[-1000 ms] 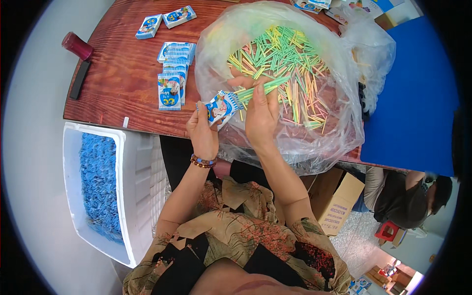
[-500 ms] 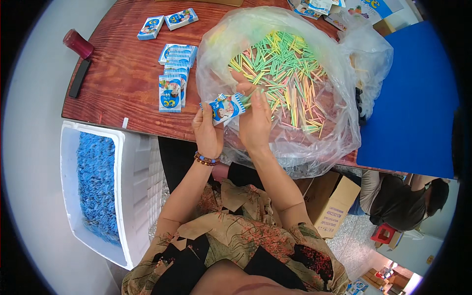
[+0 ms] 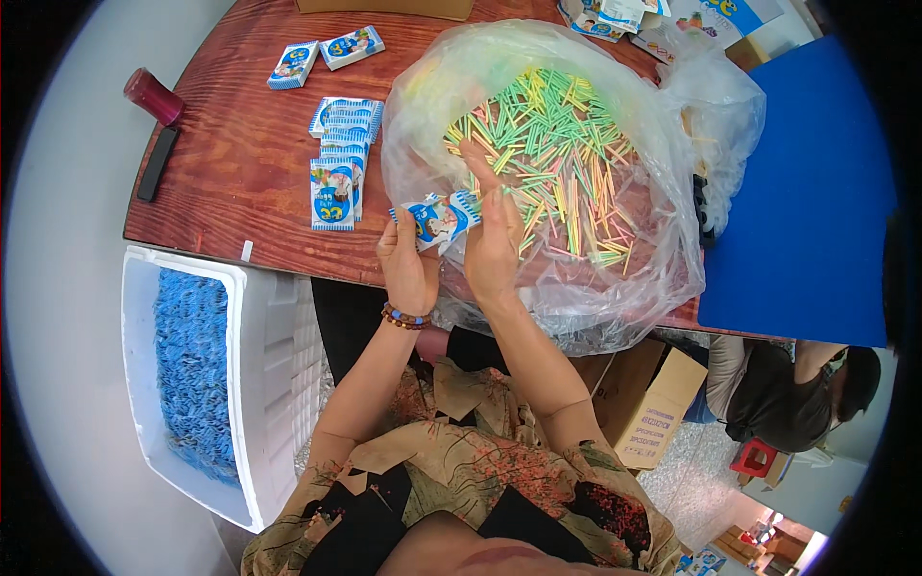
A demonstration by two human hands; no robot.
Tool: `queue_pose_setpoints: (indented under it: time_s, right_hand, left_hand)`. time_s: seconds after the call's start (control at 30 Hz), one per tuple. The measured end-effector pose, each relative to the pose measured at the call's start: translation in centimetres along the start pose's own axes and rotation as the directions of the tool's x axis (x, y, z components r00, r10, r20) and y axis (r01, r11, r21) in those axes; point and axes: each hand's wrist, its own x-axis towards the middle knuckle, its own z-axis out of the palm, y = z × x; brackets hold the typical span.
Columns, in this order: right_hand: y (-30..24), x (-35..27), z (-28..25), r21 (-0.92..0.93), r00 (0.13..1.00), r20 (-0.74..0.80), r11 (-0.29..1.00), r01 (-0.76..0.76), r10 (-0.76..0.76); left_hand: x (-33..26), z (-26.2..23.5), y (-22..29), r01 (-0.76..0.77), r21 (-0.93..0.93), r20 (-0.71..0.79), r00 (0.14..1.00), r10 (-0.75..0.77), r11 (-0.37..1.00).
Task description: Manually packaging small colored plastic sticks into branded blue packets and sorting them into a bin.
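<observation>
A small blue-and-white printed packet (image 3: 440, 223) is held level above the table's near edge, in front of the plastic bag. My left hand (image 3: 408, 269), a beaded bracelet at its wrist, pinches the packet's left end between thumb and fingers. At the striped right end, my right hand (image 3: 494, 254) grips with thumb and fingers, its index finger pointing up and away. Behind it, thin pastel sticks (image 3: 571, 130) in green, yellow and pink lie loose in the large open clear plastic bag (image 3: 413, 106). What the packet contains is hidden.
Left of the bag, similar packets (image 3: 332, 192) overlap in a row, and two small boxes (image 3: 293, 65) lie beyond. A dark red cup (image 3: 154, 96) stands far left. Below is a white foam bin (image 3: 252, 384) of blue pieces. A blue sheet (image 3: 802, 211) covers the right side; another person (image 3: 792, 394) sits beyond.
My right hand has shifted slightly left and down along the packet's right end. The packet remains between both hands. The whole view has tipped a little, so the table appears lower.
</observation>
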Motion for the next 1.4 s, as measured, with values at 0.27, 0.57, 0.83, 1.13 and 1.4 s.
queue_pose_setpoints:
  time_s: [0.27, 0.57, 0.83, 1.13, 1.4]
  right_hand:
    - [-0.4, -0.3, -0.1, 0.22, 0.992, -0.06, 0.971, -0.099, 0.114]
    - [-0.1, 5.1, -7.4, -0.453, 0.974, 0.156, 0.889, -0.076, 0.163]
    - [4.2, 11.3, -12.2, -0.713, 0.712, 0.681, 0.381, 0.589, 0.174]
    - [5.6, 11.4, -11.4, -0.711, 0.639, 0.697, 0.194, 0.676, 0.326]
    - [4.8, 10.4, -12.8, -0.773, 0.8, 0.571, 0.45, 0.447, 0.185]
  left_hand:
    - [0.3, -0.5, -0.1, 0.071, -0.044, 0.03, 0.997, -0.069, 0.997]
    - [-0.2, -1.7, 1.4, 0.096, -0.078, 0.035, 0.995, -0.093, 0.992]
    - [-0.3, -2.2, 0.9, 0.114, -0.068, 0.01, 0.993, -0.114, 0.991]
    - [-0.2, -2.6, 0.8, 0.134, -0.107, 0.044, 0.991, -0.13, 0.985]
    - [0.3, -3.4, 0.7, 0.203, -0.21, 0.107, 0.977, -0.184, 0.956]
